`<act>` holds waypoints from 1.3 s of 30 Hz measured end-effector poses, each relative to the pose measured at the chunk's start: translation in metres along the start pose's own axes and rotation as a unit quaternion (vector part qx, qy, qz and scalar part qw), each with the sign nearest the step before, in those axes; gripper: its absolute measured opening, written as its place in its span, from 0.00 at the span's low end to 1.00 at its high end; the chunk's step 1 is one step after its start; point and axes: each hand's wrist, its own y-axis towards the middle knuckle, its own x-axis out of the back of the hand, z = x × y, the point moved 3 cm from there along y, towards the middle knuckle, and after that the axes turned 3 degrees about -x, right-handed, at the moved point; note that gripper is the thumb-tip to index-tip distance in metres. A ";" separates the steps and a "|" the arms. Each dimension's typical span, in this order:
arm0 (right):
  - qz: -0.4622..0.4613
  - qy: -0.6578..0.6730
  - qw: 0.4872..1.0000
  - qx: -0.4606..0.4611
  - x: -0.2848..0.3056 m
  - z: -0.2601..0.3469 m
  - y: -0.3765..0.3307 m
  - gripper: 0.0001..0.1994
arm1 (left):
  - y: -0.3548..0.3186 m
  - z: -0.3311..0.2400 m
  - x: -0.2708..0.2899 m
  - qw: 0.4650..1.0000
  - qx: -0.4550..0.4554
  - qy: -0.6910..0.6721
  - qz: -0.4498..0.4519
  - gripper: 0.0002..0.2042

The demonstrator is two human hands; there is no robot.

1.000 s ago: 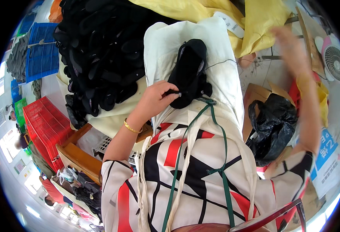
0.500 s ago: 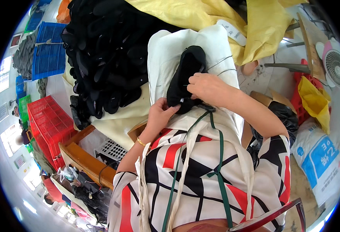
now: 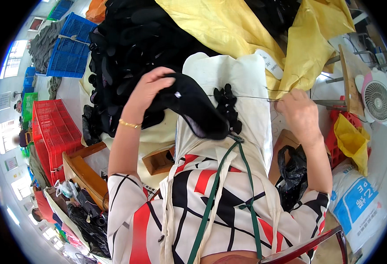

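My left hand grips a black cloth shoe by its far-left end, fingers wrapped over the edge. The shoe hangs tilted above the white cloth on my lap, and a small white spot shows on its side. A dark thread runs taut from the shoe to my right hand, which is raised well off to the right with its fingers closed on the thread. Whether a needle is also between those fingers I cannot tell. A bunch of small black bows lies on the white cloth, right of the shoe.
A large heap of black shoes rises at the far left. Yellow sheeting lies beyond the cloth. Blue crates and red crates stand left. A wooden drawer, a fan and a white sack surround me.
My right hand has drawn away from the shoe to the right, pulling thread out. My left hand has lifted the shoe leftward and turned it, uncovering the black bows.
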 end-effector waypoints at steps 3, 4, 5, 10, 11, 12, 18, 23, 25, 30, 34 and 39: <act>0.064 -0.046 0.996 -0.031 -0.027 -0.025 -0.024 0.04 | 0.026 0.032 -0.028 0.996 0.014 0.084 0.009 0.11; 0.169 -0.095 0.978 -0.074 -0.048 -0.034 -0.039 0.05 | 0.035 0.052 -0.025 0.989 -0.019 0.144 -0.004 0.12; 0.172 -0.053 0.980 -0.080 -0.054 -0.033 -0.041 0.05 | 0.044 0.070 -0.020 0.977 -0.052 0.204 -0.022 0.13; 0.137 0.168 0.970 -0.110 -0.070 -0.021 -0.019 0.04 | 0.035 0.049 -0.021 0.937 -0.010 0.337 -0.094 0.25; 0.127 0.211 0.961 -0.123 -0.076 -0.015 -0.008 0.05 | 0.029 0.049 -0.025 0.935 0.007 0.344 -0.083 0.25; 0.124 0.256 0.950 -0.129 -0.087 -0.006 0.005 0.05 | 0.024 0.049 -0.028 0.932 0.024 0.353 -0.076 0.26; 0.128 0.444 0.873 -0.153 -0.128 0.063 0.086 0.10 | 0.012 0.054 -0.034 0.963 0.130 0.233 -0.045 0.17; 0.173 0.484 0.853 -0.095 -0.155 0.096 0.116 0.10 | 0.009 0.063 -0.038 0.964 0.018 0.260 -0.057 0.12; 0.153 0.448 0.881 0.000 -0.161 0.103 0.112 0.10 | 0.001 0.058 -0.044 0.945 -0.047 0.309 -0.090 0.10; 0.076 0.414 0.907 -0.017 -0.162 0.111 0.087 0.12 | -0.009 0.065 -0.060 0.883 -0.171 0.414 -0.142 0.12; 0.105 0.389 0.915 -0.027 -0.165 0.113 0.084 0.13 | -0.012 0.072 -0.064 0.871 -0.205 0.413 -0.166 0.13; 0.159 0.370 0.915 -0.029 -0.165 0.114 0.091 0.11 | -0.012 0.078 -0.061 0.876 -0.231 0.390 -0.163 0.14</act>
